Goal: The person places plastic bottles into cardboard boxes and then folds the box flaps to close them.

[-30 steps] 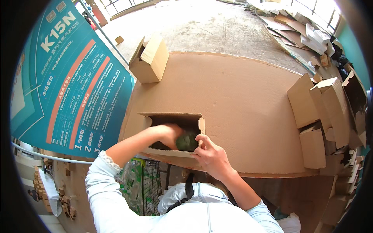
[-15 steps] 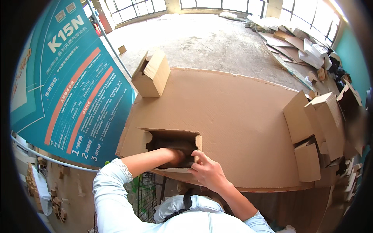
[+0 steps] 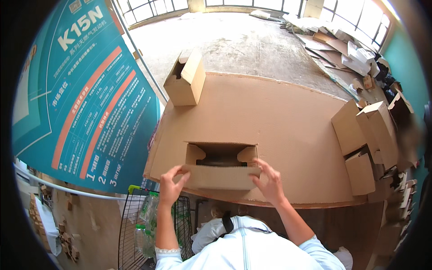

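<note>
Head view: out of box (image 3: 221,147) with left hand (image 3: 171,183), now pinching front flap (image 3: 220,177) at 9 o'clock, with right hand (image 3: 271,183) at 3; seemingly done reaching inside.

left grip (image 3: 169,186) lower left-centre frame, right grip (image 3: 272,184) lower right-centre, left forearm (image 3: 167,229) near vertical, right forearm (image 3: 294,222) slanted, thumbs (image 3: 182,179) inward
</note>
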Tool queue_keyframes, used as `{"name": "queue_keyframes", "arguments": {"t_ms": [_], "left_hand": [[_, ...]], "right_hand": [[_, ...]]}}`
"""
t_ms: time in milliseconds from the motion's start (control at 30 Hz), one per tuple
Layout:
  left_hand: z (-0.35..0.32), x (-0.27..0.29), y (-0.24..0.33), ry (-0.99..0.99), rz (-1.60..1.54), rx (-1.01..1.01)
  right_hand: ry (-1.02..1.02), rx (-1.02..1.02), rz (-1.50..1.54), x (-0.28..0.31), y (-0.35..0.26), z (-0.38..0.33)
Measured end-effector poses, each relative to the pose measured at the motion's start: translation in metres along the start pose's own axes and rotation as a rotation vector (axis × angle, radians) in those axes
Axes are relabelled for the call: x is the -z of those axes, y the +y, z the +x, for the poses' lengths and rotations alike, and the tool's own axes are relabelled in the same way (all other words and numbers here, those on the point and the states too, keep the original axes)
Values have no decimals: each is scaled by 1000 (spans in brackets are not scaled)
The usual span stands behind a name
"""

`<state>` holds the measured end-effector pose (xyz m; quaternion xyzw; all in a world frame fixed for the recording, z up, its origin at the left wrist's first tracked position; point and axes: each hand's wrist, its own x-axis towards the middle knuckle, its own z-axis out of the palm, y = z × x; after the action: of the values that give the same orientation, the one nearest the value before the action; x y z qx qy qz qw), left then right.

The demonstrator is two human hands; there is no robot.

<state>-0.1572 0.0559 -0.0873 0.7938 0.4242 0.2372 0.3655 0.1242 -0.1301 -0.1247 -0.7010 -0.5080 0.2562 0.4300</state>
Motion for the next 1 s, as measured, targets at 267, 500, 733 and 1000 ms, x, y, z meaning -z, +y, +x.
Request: {"name": "queue_keyframes", "arguments": {"t_ms": [267, 500, 733, 1000], "left_hand": [[26, -35, -1, 196, 214, -283], [46, -21, -1, 43, 367, -447], [85, -17, -11, -470, 600, -632], [86, 7, -4, -651, 658, -775]], "right_hand": [[121, 364, -491, 14, -43, 70], [-13, 307, -765, -24, -19, 38], [107, 235, -782, -29, -20, 37], [370, 8, -299, -37, 1, 1]]}}
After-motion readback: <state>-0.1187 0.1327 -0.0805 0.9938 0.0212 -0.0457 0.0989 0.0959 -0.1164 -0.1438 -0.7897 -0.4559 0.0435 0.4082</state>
